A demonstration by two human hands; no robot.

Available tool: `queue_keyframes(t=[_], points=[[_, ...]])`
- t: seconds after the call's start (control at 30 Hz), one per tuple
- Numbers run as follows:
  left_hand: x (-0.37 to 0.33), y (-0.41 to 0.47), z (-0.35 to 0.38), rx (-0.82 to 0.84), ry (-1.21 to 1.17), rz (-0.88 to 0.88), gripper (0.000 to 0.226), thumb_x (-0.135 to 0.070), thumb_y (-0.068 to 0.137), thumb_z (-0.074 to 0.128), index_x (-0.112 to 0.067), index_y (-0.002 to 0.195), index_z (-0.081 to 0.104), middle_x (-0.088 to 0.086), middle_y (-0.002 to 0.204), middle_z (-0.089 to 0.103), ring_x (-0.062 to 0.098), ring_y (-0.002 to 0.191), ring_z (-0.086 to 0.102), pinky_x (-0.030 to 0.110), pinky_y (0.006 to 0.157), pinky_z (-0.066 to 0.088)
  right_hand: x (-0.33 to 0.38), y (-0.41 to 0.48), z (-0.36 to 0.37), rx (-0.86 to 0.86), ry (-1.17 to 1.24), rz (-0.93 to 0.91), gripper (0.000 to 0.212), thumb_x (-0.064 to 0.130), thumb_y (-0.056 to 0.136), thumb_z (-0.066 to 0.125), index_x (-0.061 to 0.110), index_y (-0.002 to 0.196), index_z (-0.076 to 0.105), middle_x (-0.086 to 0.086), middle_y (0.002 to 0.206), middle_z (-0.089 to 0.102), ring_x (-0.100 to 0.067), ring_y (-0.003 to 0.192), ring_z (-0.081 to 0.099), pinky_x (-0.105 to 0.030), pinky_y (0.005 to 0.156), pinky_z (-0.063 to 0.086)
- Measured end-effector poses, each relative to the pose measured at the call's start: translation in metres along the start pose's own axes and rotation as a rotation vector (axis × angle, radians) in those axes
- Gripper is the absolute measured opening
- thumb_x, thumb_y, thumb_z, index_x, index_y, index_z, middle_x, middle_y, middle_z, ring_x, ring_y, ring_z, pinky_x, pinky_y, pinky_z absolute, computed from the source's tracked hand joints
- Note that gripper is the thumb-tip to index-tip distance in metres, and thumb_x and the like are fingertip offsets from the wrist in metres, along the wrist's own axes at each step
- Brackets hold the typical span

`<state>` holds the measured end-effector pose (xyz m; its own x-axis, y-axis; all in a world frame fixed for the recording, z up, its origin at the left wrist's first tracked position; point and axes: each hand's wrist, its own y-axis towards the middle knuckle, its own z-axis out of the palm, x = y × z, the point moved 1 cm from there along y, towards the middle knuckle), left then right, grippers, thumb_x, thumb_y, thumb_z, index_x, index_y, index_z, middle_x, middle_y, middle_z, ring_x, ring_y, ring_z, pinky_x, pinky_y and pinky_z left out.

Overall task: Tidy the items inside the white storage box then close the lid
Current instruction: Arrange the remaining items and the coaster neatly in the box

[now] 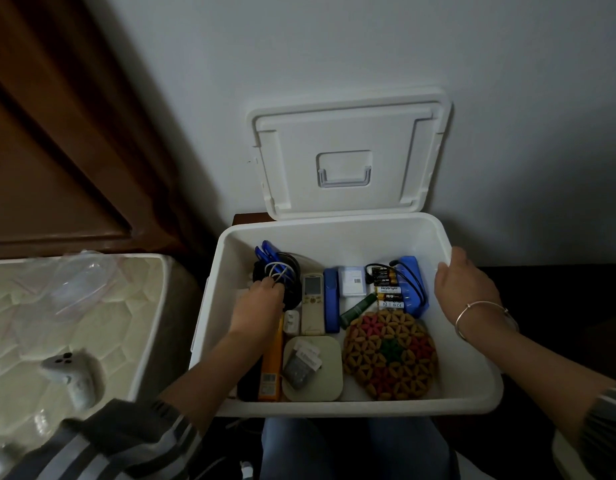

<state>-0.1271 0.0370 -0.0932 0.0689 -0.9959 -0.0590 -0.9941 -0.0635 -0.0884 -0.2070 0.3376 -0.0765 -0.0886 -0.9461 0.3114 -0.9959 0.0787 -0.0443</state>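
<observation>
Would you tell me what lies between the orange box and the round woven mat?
In the head view, a beige square case with small packets on top lies between the orange box and the woven mat.

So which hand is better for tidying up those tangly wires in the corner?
Probably the left hand: it holds the wire bundle in the back left corner. The right hand grips the white box by its right rim, away from the wires.
</observation>
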Motion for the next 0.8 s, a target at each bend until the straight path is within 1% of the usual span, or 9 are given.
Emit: queue_keyframes(t=[0.1, 0.2, 0.27, 0.33, 0.4, 0.47, 0.53, 0.63, 0.8], points=[[0.009, -0.025, -0.024, -0.165, -0.137, 0.015, 0.026, -0.021, 0.093, 0.055, -0.016, 0.118, 0.060, 0.000, 0.116, 0.057, 0.015, 0.100, 0.055, 0.028, 0.084, 0.050, -0.001, 0.001, -0.001, -0.004, 0.022, -0.010, 0.029, 0.018, 0.098, 0.036, -0.004, 0.117, 0.041, -0.029, 0.108, 0.058, -0.043, 0.089, 0.057, -0.043, 0.069, 0.043], [0.034, -0.059, -0.040, -0.407, -0.156, -0.101, 0.037, -0.015, 0.087, 0.063, -0.008, 0.123, 0.059, 0.011, 0.124, 0.057, 0.029, 0.111, 0.054, 0.041, 0.093, 0.047, -0.001, 0.000, -0.001, -0.010, 0.033, -0.019, 0.030, 0.019, 0.098, 0.037, -0.005, 0.115, 0.041, -0.033, 0.109, 0.057, -0.047, 0.092, 0.057, -0.045, 0.073, 0.043], [0.053, -0.079, -0.039, -0.393, -0.239, -0.288, 0.047, -0.019, 0.089, 0.062, -0.005, 0.133, 0.050, 0.016, 0.134, 0.050, 0.033, 0.121, 0.047, 0.045, 0.102, 0.041, -0.002, 0.000, -0.001, -0.018, 0.040, -0.025, 0.028, 0.019, 0.098, 0.038, -0.005, 0.112, 0.042, -0.033, 0.108, 0.057, -0.048, 0.092, 0.057, -0.044, 0.071, 0.042], [0.061, -0.091, -0.029, -0.265, -0.432, -0.490, 0.054, -0.026, 0.094, 0.057, -0.004, 0.140, 0.041, 0.019, 0.139, 0.045, 0.035, 0.126, 0.044, 0.045, 0.104, 0.037, -0.002, -0.001, -0.001, -0.023, 0.051, -0.027, 0.028, 0.020, 0.098, 0.038, -0.004, 0.110, 0.043, -0.034, 0.107, 0.057, -0.048, 0.092, 0.057, -0.042, 0.070, 0.040], [0.060, -0.097, -0.016, -0.173, -0.572, -0.523, 0.049, -0.027, 0.096, 0.053, -0.004, 0.138, 0.043, 0.022, 0.134, 0.049, 0.033, 0.120, 0.049, 0.040, 0.097, 0.040, -0.003, -0.001, -0.002, -0.025, 0.066, -0.018, 0.028, 0.022, 0.098, 0.039, -0.003, 0.110, 0.044, -0.034, 0.105, 0.058, -0.048, 0.092, 0.057, -0.041, 0.069, 0.038], [0.057, -0.098, -0.008, -0.190, -0.626, -0.446, 0.034, -0.023, 0.098, 0.047, -0.004, 0.126, 0.051, 0.018, 0.121, 0.056, 0.023, 0.101, 0.055, 0.031, 0.082, 0.042, -0.002, -0.002, -0.003, -0.022, 0.081, -0.015, 0.028, 0.024, 0.098, 0.038, -0.001, 0.110, 0.044, -0.033, 0.104, 0.059, -0.048, 0.091, 0.057, -0.040, 0.069, 0.038], [0.055, -0.097, -0.007, -0.239, -0.632, -0.441, 0.024, -0.021, 0.100, 0.043, -0.004, 0.113, 0.054, 0.014, 0.111, 0.057, 0.015, 0.087, 0.050, 0.028, 0.072, 0.038, -0.003, -0.002, -0.003, -0.004, 0.109, -0.010, 0.029, 0.025, 0.098, 0.037, 0.000, 0.111, 0.044, -0.032, 0.103, 0.059, -0.047, 0.091, 0.057, -0.041, 0.070, 0.040], [0.052, -0.094, -0.008, -0.283, -0.623, -0.463, 0.018, -0.019, 0.100, 0.042, -0.004, 0.101, 0.053, 0.011, 0.099, 0.055, 0.016, 0.082, 0.049, 0.027, 0.067, 0.033, -0.002, 0.000, -0.004, 0.042, 0.175, 0.003, 0.029, 0.026, 0.099, 0.036, 0.001, 0.112, 0.043, -0.030, 0.102, 0.058, -0.043, 0.088, 0.057, -0.038, 0.068, 0.038], [0.048, -0.088, -0.009, -0.287, -0.613, -0.484, 0.021, -0.021, 0.101, 0.040, -0.005, 0.103, 0.053, 0.009, 0.100, 0.055, 0.010, 0.078, 0.046, 0.020, 0.062, 0.032, 0.003, 0.011, -0.008, 0.100, 0.207, 0.016, 0.031, 0.026, 0.100, 0.033, -0.001, 0.113, 0.042, -0.028, 0.102, 0.057, -0.036, 0.083, 0.053, -0.038, 0.070, 0.040]])
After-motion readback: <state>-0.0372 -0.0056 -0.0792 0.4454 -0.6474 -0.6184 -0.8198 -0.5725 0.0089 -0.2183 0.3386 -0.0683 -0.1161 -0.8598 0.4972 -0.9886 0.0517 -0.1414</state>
